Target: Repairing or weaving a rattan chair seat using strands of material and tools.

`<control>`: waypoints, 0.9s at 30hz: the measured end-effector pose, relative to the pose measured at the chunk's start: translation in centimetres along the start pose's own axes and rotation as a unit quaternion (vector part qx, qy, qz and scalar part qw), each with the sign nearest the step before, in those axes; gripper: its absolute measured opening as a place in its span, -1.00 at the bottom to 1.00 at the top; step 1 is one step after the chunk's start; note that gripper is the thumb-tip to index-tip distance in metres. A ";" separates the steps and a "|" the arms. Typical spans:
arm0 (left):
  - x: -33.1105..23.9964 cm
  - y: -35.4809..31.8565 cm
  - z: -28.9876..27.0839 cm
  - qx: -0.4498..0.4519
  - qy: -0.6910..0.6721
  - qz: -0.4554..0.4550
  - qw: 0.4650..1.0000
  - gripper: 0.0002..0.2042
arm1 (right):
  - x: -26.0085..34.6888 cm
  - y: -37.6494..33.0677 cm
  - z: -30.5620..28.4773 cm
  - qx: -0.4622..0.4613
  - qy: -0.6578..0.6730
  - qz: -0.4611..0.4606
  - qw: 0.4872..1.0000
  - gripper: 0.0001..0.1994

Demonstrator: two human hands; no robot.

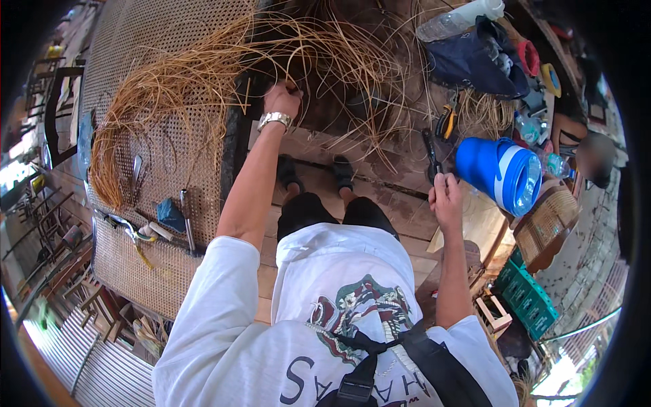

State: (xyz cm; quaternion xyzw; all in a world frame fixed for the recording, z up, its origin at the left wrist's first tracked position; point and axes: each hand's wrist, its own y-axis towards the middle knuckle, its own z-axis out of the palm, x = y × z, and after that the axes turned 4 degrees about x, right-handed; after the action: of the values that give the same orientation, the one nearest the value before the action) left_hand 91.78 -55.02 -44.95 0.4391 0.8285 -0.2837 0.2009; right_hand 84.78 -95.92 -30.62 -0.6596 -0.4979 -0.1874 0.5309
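My left hand (281, 100), with a metal watch (274, 121) on its wrist, reaches forward beside the woven cane panel. Its fingers are curled among thin rattan strands (196, 64), which spill in a long tangled bundle over the panel and past its dark edge. How many strands it grips cannot be made out. On the right, my right hand (446, 198) is closed round the near end of a slim dark hand tool (430, 152), which points away from me. The tool's exact kind does not show. Orange-and-black pliers (445, 122) lie just beyond it.
The woven cane panel (169, 271) fills the left, bearing a metal rod-like tool (186, 220) and a blue cloth-like piece (170, 216). At right stand a blue cooler jug (481, 166), a dark bag (468, 64), a clear bottle (444, 26) and a green crate (525, 298). Another person sits far right.
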 end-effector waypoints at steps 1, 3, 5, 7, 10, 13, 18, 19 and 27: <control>0.0 -0.2 -0.6 0.021 -0.002 -0.024 1.000 -0.65 | 0.2 -0.4 0.1 -0.005 0.021 -0.002 1.000 -0.76; 1.4 -1.8 -1.3 0.015 -0.048 -0.080 0.995 -0.66 | 1.0 -0.6 0.9 0.020 0.035 0.012 0.999 -0.75; 3.1 -4.8 -1.8 0.029 -0.109 -0.119 0.987 -0.67 | 1.6 -0.7 2.0 0.052 0.031 0.016 0.998 -0.72; 4.4 -9.3 -2.5 0.045 -0.271 -0.164 0.947 -0.71 | 0.6 0.5 3.4 0.106 0.021 -0.044 0.993 -0.73; 5.0 -18.2 -4.4 0.032 -0.407 -0.242 0.880 -0.77 | 2.0 1.7 6.2 0.164 -0.056 -0.133 0.976 -0.71; 5.0 -26.1 -6.2 -0.002 -0.499 -0.287 0.818 -0.80 | 3.0 2.8 9.2 0.235 -0.057 -0.206 0.948 -0.63; -0.3 -32.9 -8.7 -0.010 -0.608 -0.226 0.761 -0.88 | 5.2 0.6 13.3 0.345 -0.137 -0.230 0.900 -0.64; -0.7 -33.4 -8.8 0.009 -0.610 -0.215 0.762 -0.85 | 5.8 -0.6 13.6 0.343 -0.151 -0.258 0.890 -0.68; -0.1 -35.4 -7.3 -0.073 -0.529 -0.106 0.839 -0.82 | 5.6 -8.4 16.5 0.435 -0.152 -0.182 0.869 -0.74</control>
State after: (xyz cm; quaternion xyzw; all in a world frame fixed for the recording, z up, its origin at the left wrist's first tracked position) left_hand 61.40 -66.42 -29.01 0.1159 0.6557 -0.4314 0.6087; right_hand 75.35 -79.24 -27.98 -0.2797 -0.7147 0.0570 0.6385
